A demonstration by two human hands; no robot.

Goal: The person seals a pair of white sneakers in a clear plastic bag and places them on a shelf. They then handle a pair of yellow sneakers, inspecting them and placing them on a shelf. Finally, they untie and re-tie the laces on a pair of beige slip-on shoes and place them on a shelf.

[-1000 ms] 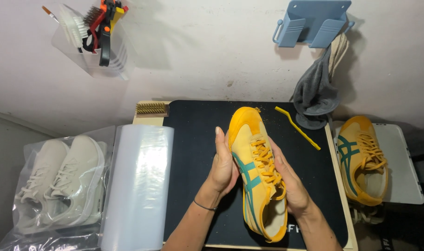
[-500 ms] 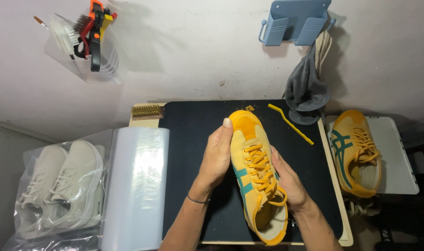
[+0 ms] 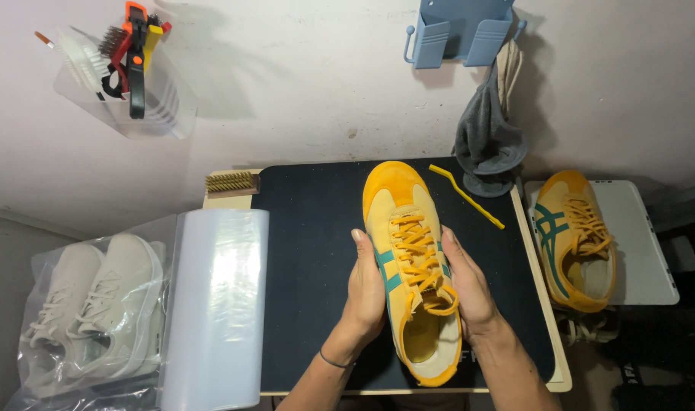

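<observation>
Both hands, the left hand [image 3: 368, 293] and right hand [image 3: 469, 293], clasp the yellow sneaker [image 3: 410, 266] from either side, fingers wrapped flat along its flanks, on the black mat [image 3: 309, 251], toe pointing away, heel nearest the person.

I see bright, even overhead light — sharp focus; soft shadows on wall [image 3: 301, 91], glare on plastic roll [image 3: 218, 297].

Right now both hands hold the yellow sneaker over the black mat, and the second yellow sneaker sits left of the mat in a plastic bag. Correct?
Not quite. The head view shows the second yellow sneaker right of the black mat, on a white tray, unbagged. The left hand and right hand do hold the yellow sneaker.
</observation>
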